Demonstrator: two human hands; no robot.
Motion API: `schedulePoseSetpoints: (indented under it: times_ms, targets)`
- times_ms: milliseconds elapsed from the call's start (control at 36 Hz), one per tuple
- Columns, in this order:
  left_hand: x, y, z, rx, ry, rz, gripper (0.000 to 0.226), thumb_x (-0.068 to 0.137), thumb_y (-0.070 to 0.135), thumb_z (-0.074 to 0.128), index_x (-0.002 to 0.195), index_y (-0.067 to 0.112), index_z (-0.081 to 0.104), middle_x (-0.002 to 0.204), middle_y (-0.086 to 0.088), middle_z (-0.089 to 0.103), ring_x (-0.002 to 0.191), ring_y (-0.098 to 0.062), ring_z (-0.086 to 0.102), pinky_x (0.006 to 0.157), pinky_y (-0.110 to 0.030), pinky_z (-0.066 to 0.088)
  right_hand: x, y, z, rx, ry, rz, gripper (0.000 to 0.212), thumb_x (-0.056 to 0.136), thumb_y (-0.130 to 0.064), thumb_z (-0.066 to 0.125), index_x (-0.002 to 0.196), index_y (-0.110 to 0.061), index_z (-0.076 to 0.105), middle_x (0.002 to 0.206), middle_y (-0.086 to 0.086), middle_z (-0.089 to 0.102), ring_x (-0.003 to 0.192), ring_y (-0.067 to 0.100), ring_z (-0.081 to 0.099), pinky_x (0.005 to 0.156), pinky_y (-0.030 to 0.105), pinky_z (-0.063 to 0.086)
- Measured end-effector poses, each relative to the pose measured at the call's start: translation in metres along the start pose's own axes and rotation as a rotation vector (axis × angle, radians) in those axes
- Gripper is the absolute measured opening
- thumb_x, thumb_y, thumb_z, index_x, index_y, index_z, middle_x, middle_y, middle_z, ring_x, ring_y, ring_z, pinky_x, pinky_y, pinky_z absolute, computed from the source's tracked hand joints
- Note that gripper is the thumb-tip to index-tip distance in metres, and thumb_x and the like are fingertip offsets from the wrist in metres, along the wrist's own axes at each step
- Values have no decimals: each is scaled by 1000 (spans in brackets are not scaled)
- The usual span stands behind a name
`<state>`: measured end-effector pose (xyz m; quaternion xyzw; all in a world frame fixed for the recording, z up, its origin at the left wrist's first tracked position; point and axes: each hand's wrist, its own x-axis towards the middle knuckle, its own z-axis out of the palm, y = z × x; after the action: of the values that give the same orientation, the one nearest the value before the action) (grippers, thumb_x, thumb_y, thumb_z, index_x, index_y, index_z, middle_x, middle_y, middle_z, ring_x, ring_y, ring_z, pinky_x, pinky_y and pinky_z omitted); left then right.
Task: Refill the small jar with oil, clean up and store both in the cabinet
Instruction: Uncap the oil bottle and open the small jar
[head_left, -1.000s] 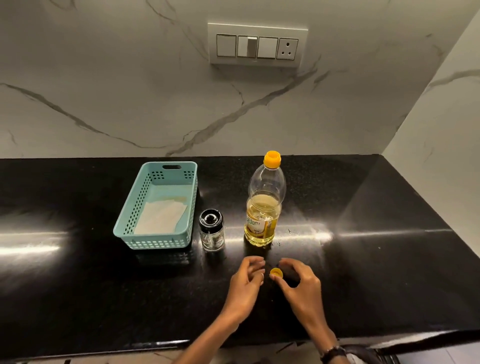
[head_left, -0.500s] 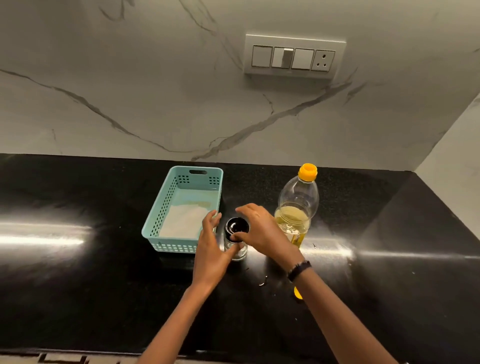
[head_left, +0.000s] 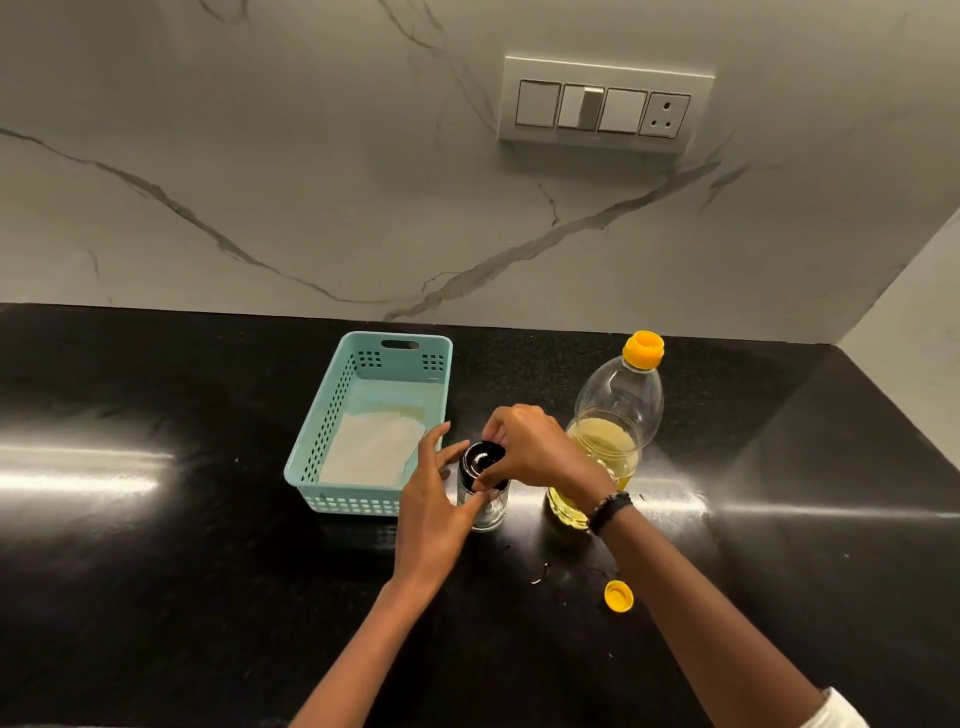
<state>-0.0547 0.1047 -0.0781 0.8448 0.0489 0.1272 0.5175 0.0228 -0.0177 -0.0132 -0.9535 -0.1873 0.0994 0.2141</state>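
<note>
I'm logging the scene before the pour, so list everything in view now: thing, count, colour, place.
small jar: one, clear glass, black lid, right of basket
oil bottle: one, clear, yellow oil, uncapped, right of jar
cap: one, yellow, on counter near right forearm
basket: one, teal, left of jar
cloth: one, white, inside basket
counter: black
switch panel: one, white, on wall
left hand: holds jar body
right hand: grips lid

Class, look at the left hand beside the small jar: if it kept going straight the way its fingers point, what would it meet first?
Probably the teal basket: the left hand steadies the small jar, and its fingers point up and away toward the basket's near right corner. Depth is unclear from one view.
</note>
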Motion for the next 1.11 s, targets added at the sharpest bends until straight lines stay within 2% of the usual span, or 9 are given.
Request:
schedulePoseSetpoints:
  times_ms: [139, 306, 417, 556, 722, 861, 972, 1056, 1111]
  targets:
    - [0, -1, 0, -1, 18, 3, 86, 70, 21, 84, 136, 37, 31, 126, 11, 61, 114, -3, 57, 98, -24, 45, 4, -1, -7, 124, -100, 44, 50, 68, -34, 84, 108, -16, 61, 95, -5, 58, 89, 11, 57, 73, 24, 49]
    - [0, -1, 0, 3, 34, 1, 86, 69, 20, 84, 134, 37, 32, 124, 12, 63, 114, -2, 58, 100, -28, 46, 7, -2, -8, 145, -81, 37, 29, 79, -28, 75, 102, -14, 63, 98, 1, 66, 90, 13, 62, 80, 30, 54]
    - [0, -1, 0, -8, 30, -4, 85, 69, 20, 84, 134, 37, 32, 123, 13, 63, 114, -1, 57, 100, -27, 45, 3, -6, -4, 70, 3, -9, 10, 84, -17, 69, 94, -15, 71, 91, -2, 64, 85, 11, 61, 76, 27, 54]
    - [1, -1, 0, -8, 29, -1, 84, 70, 23, 84, 135, 35, 32, 124, 13, 62, 115, -3, 57, 97, -19, 42, 0, -12, 2, -67, 33, -60, 14, 88, -9, 60, 90, -15, 72, 91, 2, 67, 85, 18, 63, 74, 27, 53]
    - [1, -1, 0, -2, 30, 3, 85, 71, 26, 84, 136, 37, 30, 125, 12, 62, 117, -6, 56, 101, -29, 45, 7, -19, -5, -41, -20, -11, 8, 79, -11, 70, 84, -7, 74, 85, 7, 70, 79, 15, 64, 64, 18, 50]
    - [1, 0, 0, -15, 23, 2, 85, 70, 29, 83, 136, 37, 30, 125, 11, 62, 117, -6, 56, 101, -27, 44, 12, -22, -12, 14, -97, 31, 10, 76, -11, 74, 85, -5, 74, 86, 7, 71, 79, 16, 67, 62, 18, 53]
    - [2, 1, 0, -28, 32, 4, 85, 69, 33, 83, 135, 37, 31, 123, 12, 62, 114, -4, 57, 98, -25, 44, 13, -22, -16, 23, -100, 29, 10, 76, -11, 74, 84, -7, 74, 83, 4, 69, 68, 9, 60, 50, 12, 42]
    - [1, 0, 0, -22, 43, 8, 84, 70, 26, 84, 134, 38, 31, 121, 13, 62, 113, -3, 57, 96, -18, 42, 11, -19, -19, 26, -63, 9, 8, 77, -11, 73, 85, -8, 74, 81, 3, 68, 65, 6, 57, 51, 11, 40]
    - [2, -1, 1, -16, 48, 8, 85, 70, 22, 84, 134, 38, 31, 121, 13, 62, 112, -2, 57, 95, -17, 41, 10, -17, -20, 5, -38, -22, 14, 78, -16, 75, 90, -9, 72, 86, 2, 67, 75, 10, 60, 57, 13, 42]
